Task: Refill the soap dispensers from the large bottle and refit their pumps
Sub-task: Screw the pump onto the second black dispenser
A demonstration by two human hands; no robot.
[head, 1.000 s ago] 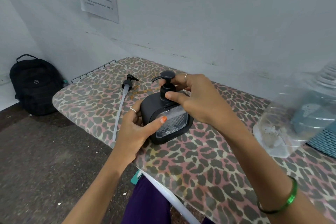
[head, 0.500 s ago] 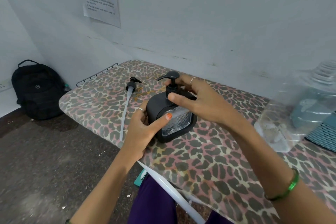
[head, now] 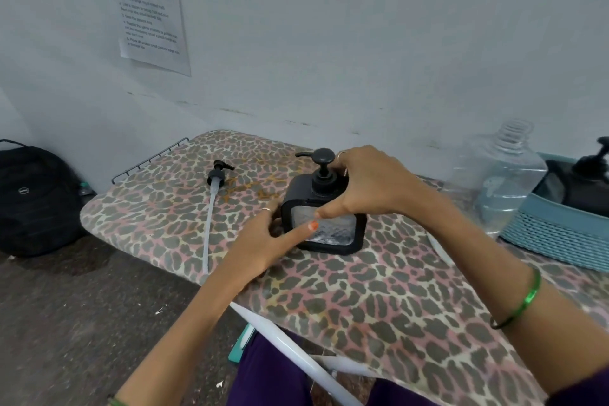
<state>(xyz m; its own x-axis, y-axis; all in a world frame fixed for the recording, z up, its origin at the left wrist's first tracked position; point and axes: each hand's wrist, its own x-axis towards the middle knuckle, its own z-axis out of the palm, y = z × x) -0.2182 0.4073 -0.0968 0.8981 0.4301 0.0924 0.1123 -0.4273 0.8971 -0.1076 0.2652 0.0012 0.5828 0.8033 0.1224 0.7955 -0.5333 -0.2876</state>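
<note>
A black square soap dispenser (head: 329, 234) with a clear front panel stands upright on the leopard-print board (head: 362, 300). Its black pump (head: 321, 168) sits in the neck. My left hand (head: 263, 241) grips the dispenser's left side, thumb across the panel. My right hand (head: 365, 184) wraps the top around the pump collar. A loose black pump with a long clear tube (head: 211, 208) lies on the board to the left. The large clear bottle (head: 494, 181), uncapped and mostly empty, stands to the right.
A teal basket (head: 560, 231) at the right edge holds another black dispenser (head: 590, 171). A black backpack (head: 33, 198) rests on the floor at left. A printed sheet (head: 148, 6) hangs on the wall. The board's wire rack (head: 148, 158) is at its far left end.
The view has shifted, bringing the basket and second dispenser into sight. My right hand has turned around the pump collar, its thumb now lower on the front panel. Left hand keeps its grip.
</note>
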